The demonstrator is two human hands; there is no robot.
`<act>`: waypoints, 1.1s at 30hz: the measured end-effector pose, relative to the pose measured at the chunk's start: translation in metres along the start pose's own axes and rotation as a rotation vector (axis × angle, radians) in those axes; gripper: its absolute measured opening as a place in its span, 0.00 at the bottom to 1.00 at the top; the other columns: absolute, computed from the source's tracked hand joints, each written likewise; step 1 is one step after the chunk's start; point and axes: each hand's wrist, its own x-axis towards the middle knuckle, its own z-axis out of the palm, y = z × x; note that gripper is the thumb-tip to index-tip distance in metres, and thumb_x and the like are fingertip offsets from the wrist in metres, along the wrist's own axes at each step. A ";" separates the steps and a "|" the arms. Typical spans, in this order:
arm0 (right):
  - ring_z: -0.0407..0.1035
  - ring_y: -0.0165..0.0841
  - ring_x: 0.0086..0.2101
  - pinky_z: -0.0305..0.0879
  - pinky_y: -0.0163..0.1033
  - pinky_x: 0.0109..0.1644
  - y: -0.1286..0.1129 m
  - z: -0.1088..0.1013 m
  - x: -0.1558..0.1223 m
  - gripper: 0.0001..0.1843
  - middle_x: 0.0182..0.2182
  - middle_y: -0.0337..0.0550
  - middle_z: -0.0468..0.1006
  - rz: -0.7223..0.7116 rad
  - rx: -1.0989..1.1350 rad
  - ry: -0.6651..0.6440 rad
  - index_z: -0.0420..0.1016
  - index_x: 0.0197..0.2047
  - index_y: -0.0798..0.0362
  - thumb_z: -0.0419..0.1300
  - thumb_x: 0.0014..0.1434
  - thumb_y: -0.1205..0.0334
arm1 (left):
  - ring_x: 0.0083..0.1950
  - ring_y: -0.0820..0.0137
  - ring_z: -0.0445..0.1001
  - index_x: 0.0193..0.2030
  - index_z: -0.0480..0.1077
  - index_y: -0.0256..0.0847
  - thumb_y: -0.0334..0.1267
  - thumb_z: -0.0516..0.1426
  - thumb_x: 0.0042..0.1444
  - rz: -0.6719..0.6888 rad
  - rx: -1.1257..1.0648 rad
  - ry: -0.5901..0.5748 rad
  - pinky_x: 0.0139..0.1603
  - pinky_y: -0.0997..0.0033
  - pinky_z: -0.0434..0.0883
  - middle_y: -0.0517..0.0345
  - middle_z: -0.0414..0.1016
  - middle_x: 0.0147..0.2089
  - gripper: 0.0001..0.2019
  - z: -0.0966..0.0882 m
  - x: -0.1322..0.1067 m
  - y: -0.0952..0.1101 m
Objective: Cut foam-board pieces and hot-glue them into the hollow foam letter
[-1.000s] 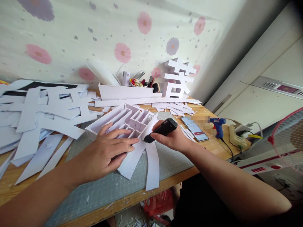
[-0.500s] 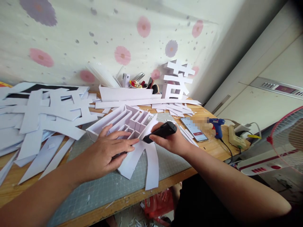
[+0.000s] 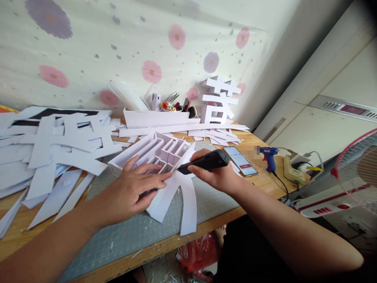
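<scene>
A white foam-board character [image 3: 190,196] with upright walls lies on the grey cutting mat [image 3: 126,239]. Its walls form narrow channels at the back, and two flat legs spread toward me. My left hand [image 3: 137,184] rests across its left side, fingers stretched out and pressing on the board. In my right hand [image 3: 213,173] is a black utility knife [image 3: 206,162], gripped between thumb and fingers. The knife's tip points left and meets the board near the left fingertips; the blade itself is too small to make out.
Cut white board pieces [image 3: 44,157] pile up on the left. Behind stand a white tool box [image 3: 156,119] and a finished-looking white character [image 3: 219,100]. To the right are a phone [image 3: 240,160], a blue glue gun [image 3: 269,157], a power strip [image 3: 293,171] and a fan [image 3: 359,169].
The utility knife's handle has swung slightly right and tilted lower, with its tip staying near the same spot. My left hand keeps its place. The view has shifted slightly.
</scene>
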 end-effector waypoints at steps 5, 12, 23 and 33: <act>0.71 0.31 0.31 0.68 0.38 0.36 -0.008 -0.011 0.004 0.09 0.30 0.40 0.77 -0.056 0.023 0.074 0.73 0.36 0.51 0.63 0.56 0.56 | 0.61 0.60 0.68 0.50 0.71 0.56 0.33 0.52 0.60 0.025 0.054 0.017 0.69 0.38 0.39 0.65 0.75 0.59 0.15 -0.001 0.000 -0.001; 0.72 0.37 0.43 0.68 0.43 0.46 0.024 -0.038 0.010 0.16 0.44 0.46 0.77 -0.116 -0.174 0.273 0.71 0.51 0.48 0.59 0.61 0.56 | 0.59 0.57 0.68 0.47 0.70 0.53 0.35 0.53 0.58 0.014 0.139 0.100 0.66 0.42 0.43 0.62 0.77 0.54 0.12 -0.005 0.001 0.011; 0.67 0.43 0.46 0.61 0.41 0.45 0.096 -0.048 0.003 0.27 0.43 0.51 0.74 0.145 -0.997 -0.411 0.70 0.58 0.46 0.53 0.58 0.74 | 0.41 0.59 0.72 0.47 0.67 0.49 0.34 0.52 0.56 -0.112 0.256 0.149 0.47 0.54 0.57 0.59 0.77 0.35 0.12 -0.002 0.006 0.028; 0.62 0.41 0.54 0.59 0.48 0.59 0.047 -0.019 0.003 0.21 0.56 0.51 0.72 -0.183 -0.650 -0.130 0.68 0.59 0.55 0.53 0.63 0.65 | 0.33 0.65 0.72 0.34 0.67 0.46 0.39 0.52 0.57 -0.200 0.070 0.172 0.39 0.63 0.68 0.60 0.73 0.30 0.04 -0.010 0.009 0.021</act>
